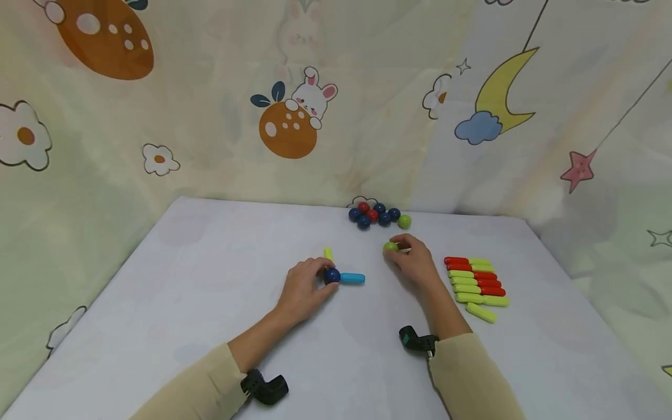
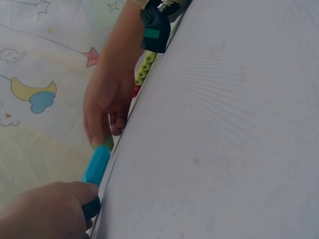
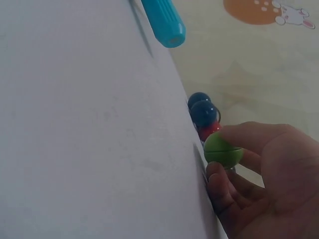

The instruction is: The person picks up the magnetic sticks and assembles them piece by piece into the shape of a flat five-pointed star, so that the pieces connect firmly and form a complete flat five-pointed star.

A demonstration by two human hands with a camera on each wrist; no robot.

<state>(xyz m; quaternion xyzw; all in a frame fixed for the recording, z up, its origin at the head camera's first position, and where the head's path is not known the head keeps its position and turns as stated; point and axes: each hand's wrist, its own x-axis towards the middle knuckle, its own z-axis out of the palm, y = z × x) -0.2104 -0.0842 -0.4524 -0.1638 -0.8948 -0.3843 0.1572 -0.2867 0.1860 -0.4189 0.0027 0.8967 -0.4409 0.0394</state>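
My left hand (image 1: 306, 289) pinches a dark blue ball (image 1: 332, 276) between thumb and fingers. A light blue stick (image 1: 352, 278) juts from the ball to the right, and a yellow-green stick (image 1: 328, 253) points away behind it. In the left wrist view the left thumb covers part of the ball. My right hand (image 1: 415, 261) pinches a green ball (image 3: 223, 151) with a seam line round it, between thumb and fingertips. In the head view that ball is to the right of and beyond the light blue stick's free end, apart from it.
At the table's far edge lies a cluster of dark blue balls (image 1: 364, 222), red balls (image 1: 372, 215) and one more green ball (image 1: 404, 221). Right of my right hand, red and yellow-green sticks (image 1: 478, 282) lie in rows, with a single yellow-green stick (image 1: 480, 313) nearest me.
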